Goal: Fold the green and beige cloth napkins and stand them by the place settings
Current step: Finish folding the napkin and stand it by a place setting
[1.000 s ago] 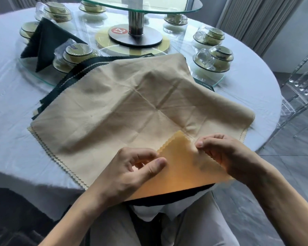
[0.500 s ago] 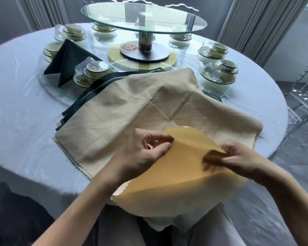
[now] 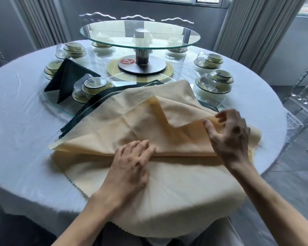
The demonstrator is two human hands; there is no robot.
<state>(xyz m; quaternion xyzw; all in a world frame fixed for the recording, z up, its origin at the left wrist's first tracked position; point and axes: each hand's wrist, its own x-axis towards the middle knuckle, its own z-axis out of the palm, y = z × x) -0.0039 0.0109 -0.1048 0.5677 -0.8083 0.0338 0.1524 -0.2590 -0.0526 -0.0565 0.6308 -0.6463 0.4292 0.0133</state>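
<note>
Left hand (image 3: 132,167) presses flat on the beige napkin (image 3: 167,192); right hand (image 3: 229,134) pinches its folded edge. Soft, limp cloth: best held at corners.

Left hand (image 3: 132,162) presses flat on beige napkin (image 3: 114,128) fold; right hand (image 3: 229,134) pinches its raised edge. Folded green napkin (image 3: 66,79) stands near bowls (image 3: 93,86).

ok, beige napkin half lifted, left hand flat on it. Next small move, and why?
Probably lay the lifted flap down toward the far corner and flatten it. The right hand pinches the raised edge of the top beige napkin, which sags uncreased, while the left hand presses flat along the fold line, already anchoring it.
</note>
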